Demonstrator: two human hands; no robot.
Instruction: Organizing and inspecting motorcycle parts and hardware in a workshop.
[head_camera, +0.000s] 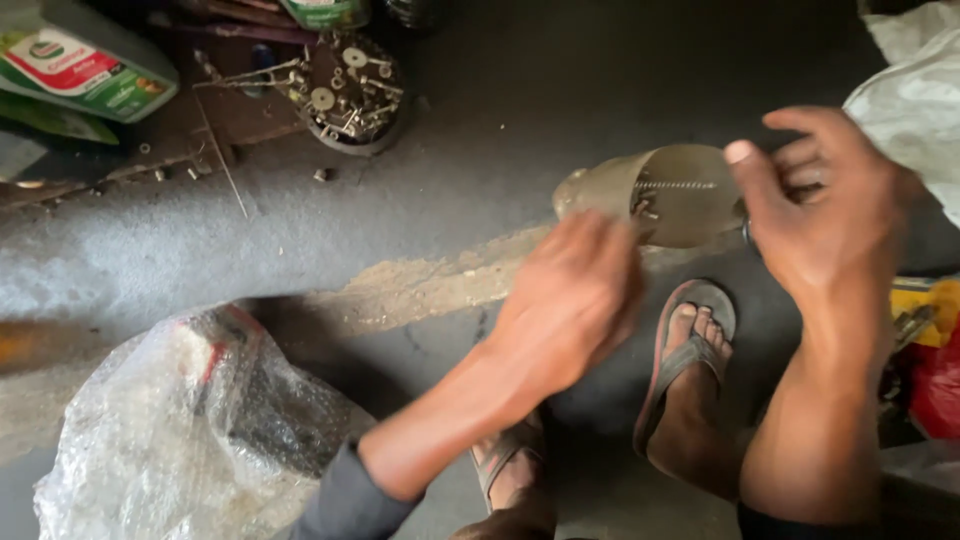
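Observation:
A cut-open, murky plastic bottle lies on its side on the dark floor, with small screws and a spring inside. My left hand hovers at its open end, blurred, fingers curled down toward the contents. Whether those fingers hold anything is hidden. My right hand is at the bottle's right side, fingers bent around its end, thumb raised. My feet in sandals rest below the bottle.
A round dish of bolts, washers and nuts sits at the top. A green and white oil jug lies top left. A bubble-wrapped bundle sits bottom left, a white sack top right, red and yellow items at right.

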